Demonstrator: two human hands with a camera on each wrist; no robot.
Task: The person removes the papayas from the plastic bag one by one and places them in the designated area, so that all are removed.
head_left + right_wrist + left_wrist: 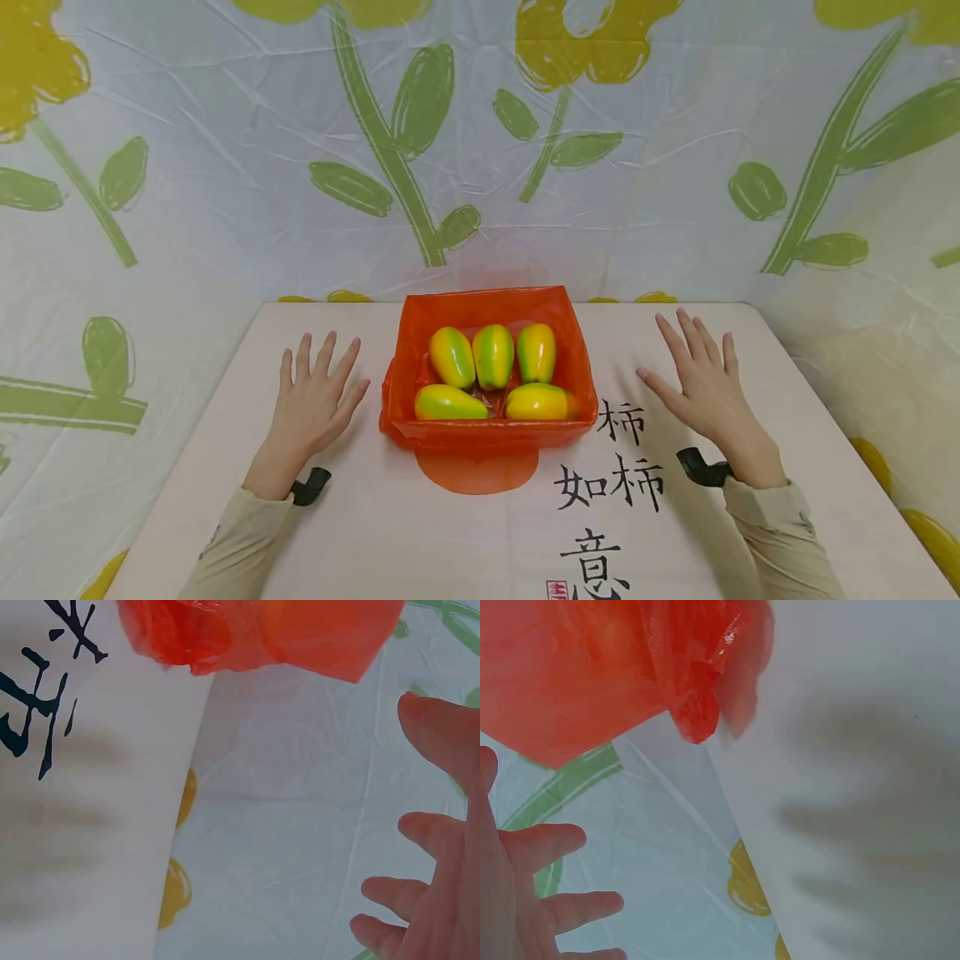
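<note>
A box-shaped container (487, 435) covered in thin red plastic stands at the middle of the table. Inside it lie several glossy yellow-and-green fruits (492, 357), mango-like in shape: a row at the back, others along the front wall. To the left of the container, my left hand (311, 408) is held with fingers straight and spread, holding nothing. On the other side, my right hand (705, 392) is likewise spread and apart from the container. Crumpled red plastic (694, 697) bunches at the container's side in the left wrist view; the right wrist view shows its red wall (300, 637).
The pale table (360, 533) carries black brush characters (611, 483) and an orange-red printed shape (477, 473) in front of the container. Behind and beside the table hangs a white cloth (247, 167) with yellow flowers and green stems. Dark wrist mounts (311, 486) sit by both cuffs.
</note>
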